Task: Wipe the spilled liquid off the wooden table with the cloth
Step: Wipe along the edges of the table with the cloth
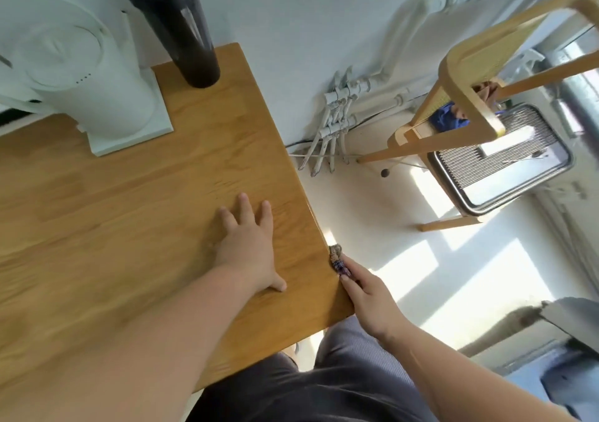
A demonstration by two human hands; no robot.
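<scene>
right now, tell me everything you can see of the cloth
The cloth is a small, crumpled wad of soft fabric, grey-brown at its far end and purple-blue nearer the fingers. It sits against the right edge of the wooden table, at the level of the tabletop rather than spread on it. The right hand holds it at its fingertips, which cover its near end. It is bunched, not unfolded, and too blurred to tell its weave or whether it is wet.
</scene>
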